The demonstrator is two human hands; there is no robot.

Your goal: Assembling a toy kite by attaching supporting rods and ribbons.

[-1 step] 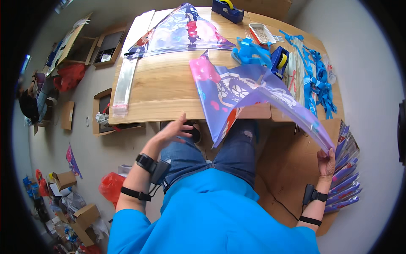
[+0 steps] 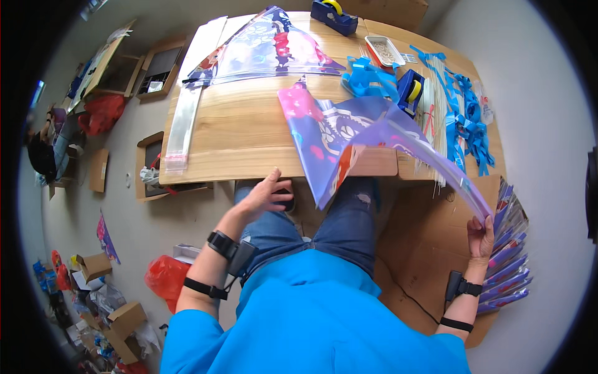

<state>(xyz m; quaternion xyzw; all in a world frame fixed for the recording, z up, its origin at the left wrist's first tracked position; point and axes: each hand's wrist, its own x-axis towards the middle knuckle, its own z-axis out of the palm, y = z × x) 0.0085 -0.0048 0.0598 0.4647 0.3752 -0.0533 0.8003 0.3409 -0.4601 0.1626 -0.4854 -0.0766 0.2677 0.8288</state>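
A purple printed kite (image 2: 336,124) with pink and white patterns lies partly on the table's near side, one pointed corner hanging over the edge above my lap. My right hand (image 2: 479,237) is closed, pinching its long folded end out to the right, so the fabric stretches in a narrow strip from the table. My left hand (image 2: 266,196) holds nothing, fingers apart, just off the table's front edge and left of the hanging corner. Farther back lies a stack of similar printed kites (image 2: 274,47). Clear plastic sleeves (image 2: 184,131) rest along the table's left side.
Blue ribbons (image 2: 476,134), thin white rods (image 2: 430,118), two blue tape dispensers (image 2: 410,90) and a white tray (image 2: 384,50) of small pieces occupy the table's right and back. Packaged purple pieces (image 2: 507,268) stand by a cardboard box (image 2: 414,249) at right. Another person (image 2: 42,149) sits far left.
My left hand has shifted slightly to the right. The kite's hanging corner has swung a little to the right, while my right hand keeps its grip in nearly the same place.
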